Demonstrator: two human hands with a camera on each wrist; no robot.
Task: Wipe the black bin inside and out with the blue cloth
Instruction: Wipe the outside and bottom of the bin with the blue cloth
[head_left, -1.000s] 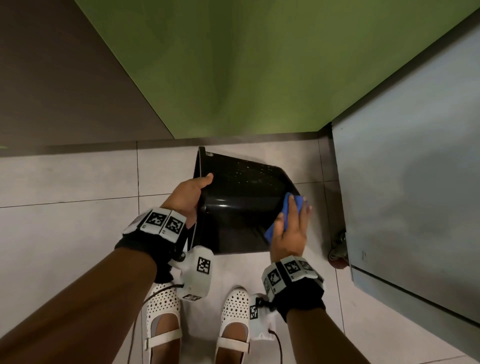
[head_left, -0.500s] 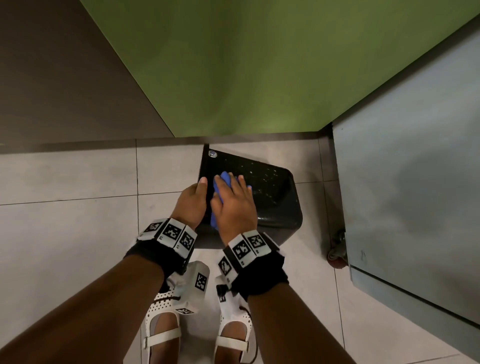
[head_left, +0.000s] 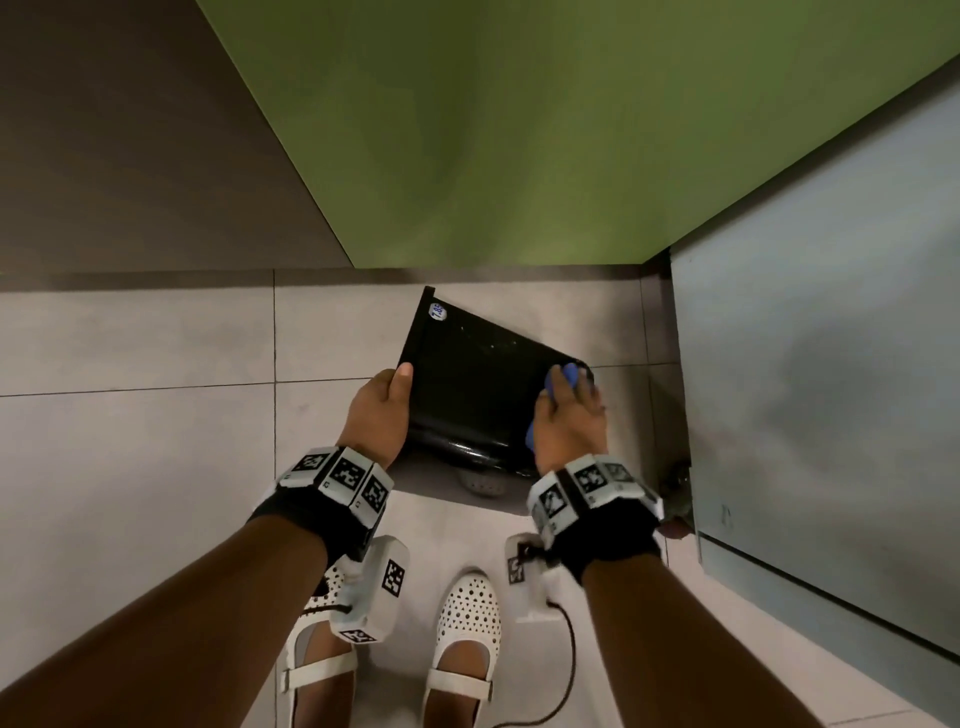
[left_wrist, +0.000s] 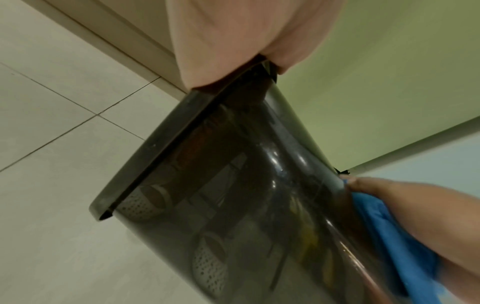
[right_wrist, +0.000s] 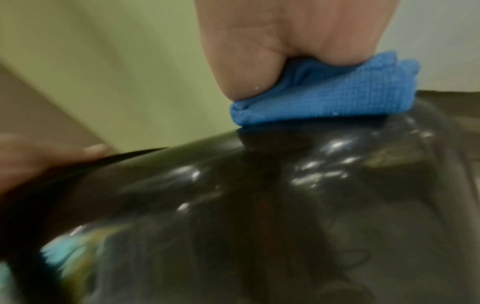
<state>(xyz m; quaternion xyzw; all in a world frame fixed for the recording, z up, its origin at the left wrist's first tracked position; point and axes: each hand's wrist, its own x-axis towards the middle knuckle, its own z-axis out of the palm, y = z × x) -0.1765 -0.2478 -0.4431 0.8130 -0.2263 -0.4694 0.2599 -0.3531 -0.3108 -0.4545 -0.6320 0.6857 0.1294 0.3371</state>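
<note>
Green wall panel (head_left: 545, 130) fills the top of the head view, with a dark brown wall section (head_left: 130, 130) to its left. A pale grey cabinet face (head_left: 831, 389) stands at right. Light grey tiled floor (head_left: 130, 441) sits underneath.

Glossy black plastic bin (head_left: 467, 384) is tipped on its side, held above the floor in the corner between the green panel and the grey cabinet. Its rim faces the left, its base faces the right. Outer wall is wet: droplets and specular spots show in the right wrist view (right_wrist: 285, 205). A small white round sticker (head_left: 437, 311) sits near the rim's far corner.

Left hand (head_left: 379, 410) grips the bin rim; the thumb lies along the top of the outer wall, and the fingers are hidden behind the edge. The left wrist view shows the palm (left_wrist: 246, 41) clamped on the rim lip.

Right hand (head_left: 569, 421) is at the base end of the bin, its fingers curled over a folded blue waffle-weave cloth (right_wrist: 324, 96) and pressing it onto the outer wall. The cloth is sandwiched between palm and bin, with blue edges poking out past the fingers (head_left: 563, 375).

White perforated strap shoes (head_left: 467, 623) stand on the floor below the bin. Both wrists carry marker-tagged camera bands (head_left: 343, 478).
</note>
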